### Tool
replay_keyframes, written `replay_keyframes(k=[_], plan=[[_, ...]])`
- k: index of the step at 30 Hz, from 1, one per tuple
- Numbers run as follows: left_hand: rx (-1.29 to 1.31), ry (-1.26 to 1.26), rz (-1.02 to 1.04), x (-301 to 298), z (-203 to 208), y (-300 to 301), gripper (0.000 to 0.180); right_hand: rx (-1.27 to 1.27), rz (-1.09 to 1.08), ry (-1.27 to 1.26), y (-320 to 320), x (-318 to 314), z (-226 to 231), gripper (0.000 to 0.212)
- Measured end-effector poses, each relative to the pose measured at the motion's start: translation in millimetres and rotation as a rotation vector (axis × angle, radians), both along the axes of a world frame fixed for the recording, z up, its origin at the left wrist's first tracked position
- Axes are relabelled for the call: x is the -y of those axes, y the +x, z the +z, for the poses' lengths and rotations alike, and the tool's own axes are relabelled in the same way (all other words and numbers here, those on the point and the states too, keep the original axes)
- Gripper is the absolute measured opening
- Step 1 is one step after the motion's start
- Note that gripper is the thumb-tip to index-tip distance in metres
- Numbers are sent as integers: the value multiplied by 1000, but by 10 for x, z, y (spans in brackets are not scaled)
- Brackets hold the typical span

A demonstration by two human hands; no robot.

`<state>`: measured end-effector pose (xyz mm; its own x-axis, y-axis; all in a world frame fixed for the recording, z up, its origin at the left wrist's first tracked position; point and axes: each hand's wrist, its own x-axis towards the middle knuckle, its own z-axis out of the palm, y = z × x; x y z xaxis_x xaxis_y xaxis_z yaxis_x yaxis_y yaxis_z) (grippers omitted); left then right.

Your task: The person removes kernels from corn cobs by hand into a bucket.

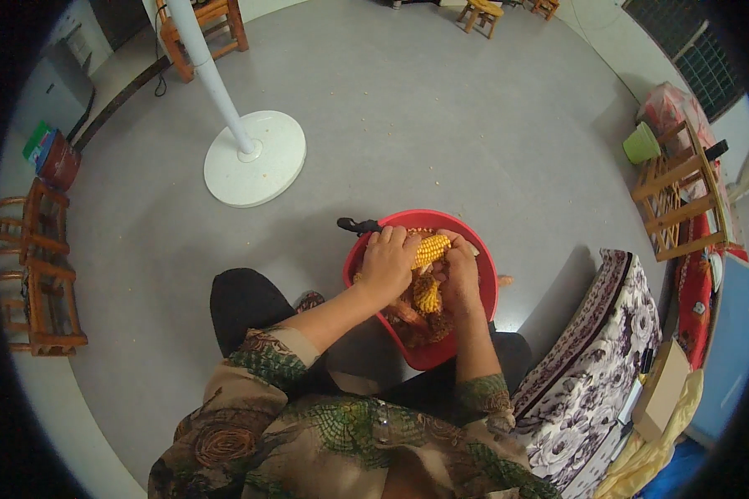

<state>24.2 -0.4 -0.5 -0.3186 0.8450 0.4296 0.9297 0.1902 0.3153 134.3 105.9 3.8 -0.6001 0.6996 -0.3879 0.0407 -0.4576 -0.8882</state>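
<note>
Over a red basin [420,361] between my knees, an ear of corn [431,250] with yellow kernels is held in both hands. My left hand [389,264] is closed round its left end, the fingers curled over the top. My right hand [460,270] grips the other end. Below them in the basin lies another ear of corn [427,295], among loose kernels and reddish-brown cobs [408,314]. A black-handled thing [358,225] rests on the basin's upper left rim; its far end is hidden behind my left hand.
A white round stand base [258,166] with a pole is on the grey floor ahead. Wooden chairs [52,308] line the left side. At right are a flower-patterned cloth [587,374], a wooden rack [678,200] and a green bucket [641,144]. Scattered kernels dot the floor.
</note>
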Motion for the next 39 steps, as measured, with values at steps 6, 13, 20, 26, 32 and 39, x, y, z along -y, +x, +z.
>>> replay_keyframes(k=[6, 13, 20, 26, 32, 39], plan=[[24, -40, 17, 0, 3, -24, 26, 23, 48, -109, 7, -78, 112, 32], [-31, -61, -2, 20, -87, 18, 35, 30, 14, 75, 31, 12, -31, 36], [-71, -54, 15, 21, -78, 27, 37, -50, 55, -24, 50, -42, -25, 38], [-110, -76, -1, 40, -24, 23, 34, 76, 107, -18, 18, -29, -95, 36], [-140, -83, 1, 43, 8, 4, 33, 32, 125, 113, 45, 67, -137, 36], [-128, -18, 60, 10, -39, -8, 32, 43, 28, 90, 12, 9, -94, 42]])
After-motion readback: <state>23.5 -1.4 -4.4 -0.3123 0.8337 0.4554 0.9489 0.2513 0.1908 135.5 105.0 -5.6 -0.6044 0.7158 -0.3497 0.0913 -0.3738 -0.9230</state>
